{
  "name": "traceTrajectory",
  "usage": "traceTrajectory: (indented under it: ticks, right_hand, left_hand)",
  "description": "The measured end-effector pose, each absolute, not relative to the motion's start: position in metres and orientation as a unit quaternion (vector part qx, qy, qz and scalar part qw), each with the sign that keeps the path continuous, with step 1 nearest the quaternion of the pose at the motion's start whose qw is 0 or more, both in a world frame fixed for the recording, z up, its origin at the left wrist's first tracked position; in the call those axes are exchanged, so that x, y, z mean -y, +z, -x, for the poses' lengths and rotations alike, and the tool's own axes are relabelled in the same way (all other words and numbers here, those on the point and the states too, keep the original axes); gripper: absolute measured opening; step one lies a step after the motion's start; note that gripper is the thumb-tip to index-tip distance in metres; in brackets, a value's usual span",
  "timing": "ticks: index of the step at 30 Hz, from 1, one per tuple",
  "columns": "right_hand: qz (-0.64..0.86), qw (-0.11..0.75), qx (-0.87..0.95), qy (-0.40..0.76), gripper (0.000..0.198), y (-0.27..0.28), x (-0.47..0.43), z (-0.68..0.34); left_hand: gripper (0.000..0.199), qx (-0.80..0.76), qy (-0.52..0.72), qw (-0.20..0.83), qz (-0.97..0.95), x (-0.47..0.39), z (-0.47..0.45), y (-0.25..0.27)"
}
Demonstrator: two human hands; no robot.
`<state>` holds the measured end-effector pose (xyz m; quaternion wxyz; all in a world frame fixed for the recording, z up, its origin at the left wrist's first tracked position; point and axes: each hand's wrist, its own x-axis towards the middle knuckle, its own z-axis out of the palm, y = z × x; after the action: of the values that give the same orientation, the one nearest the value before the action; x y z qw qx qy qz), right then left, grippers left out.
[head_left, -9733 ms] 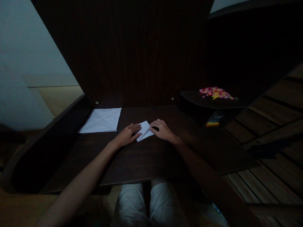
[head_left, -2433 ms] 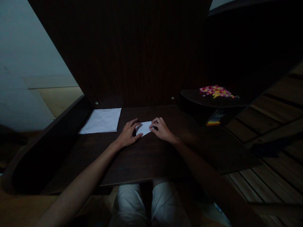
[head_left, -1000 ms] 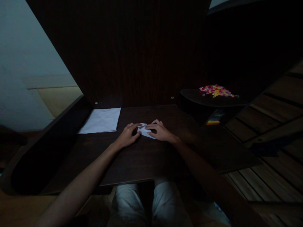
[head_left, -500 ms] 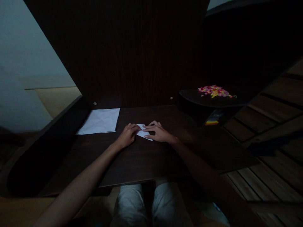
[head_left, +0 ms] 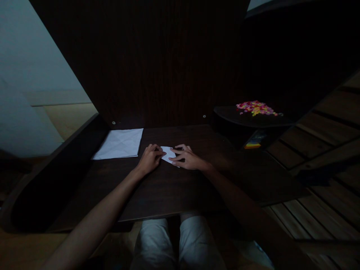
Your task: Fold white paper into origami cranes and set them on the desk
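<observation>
A small folded piece of white paper (head_left: 168, 153) lies on the dark wooden desk (head_left: 168, 191) in front of me. My left hand (head_left: 151, 158) is at its left edge, fingers bent, with the thumb and forefinger pinching that side. On the right part of the paper rests my right hand (head_left: 188, 159), its fingers spread and the fingertips touching the surface. The fingers hide some of the paper's right edge. To the left on the desk lies a stack of creased white sheets (head_left: 120, 143).
A heap of small pink, red and yellow pieces (head_left: 256, 107) sits on a raised rounded shelf (head_left: 225, 112) at the right. Beneath that shelf is a colourful box-like item (head_left: 252, 144). The desk has a tall back panel (head_left: 157, 67) and a left side panel (head_left: 56, 180).
My left hand has shifted slightly left along the paper's edge. The fingers of my right hand have spread a little, and more of the paper's middle shows between the hands.
</observation>
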<state>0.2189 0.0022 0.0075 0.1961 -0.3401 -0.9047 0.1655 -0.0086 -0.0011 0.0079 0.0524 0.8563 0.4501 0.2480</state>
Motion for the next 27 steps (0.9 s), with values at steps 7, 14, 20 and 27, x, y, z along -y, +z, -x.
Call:
traceTrajectory:
  ticks: [7,14,20,27]
  right_hand:
    - [0.339,0.188,0.906,0.171,0.025,0.008,0.001,-0.218]
    - [0.359,0.238,0.877,0.213,0.021,0.011,0.0,-0.215]
    - [0.363,0.354,0.835,0.214,0.027,0.012,-0.005,-0.216]
    - [0.469,0.314,0.815,0.134,0.037,0.001,-0.01,-0.218]
  left_hand:
    - [0.025,-0.475,0.229,0.042,-0.849,0.006,0.004,0.012]
    - [0.034,-0.451,0.209,0.044,-0.867,0.008,0.003,0.013]
    - [0.034,-0.436,0.208,0.065,-0.873,0.009,0.003,0.013]
    - [0.03,-0.412,0.231,0.109,-0.875,0.009,0.002,0.015]
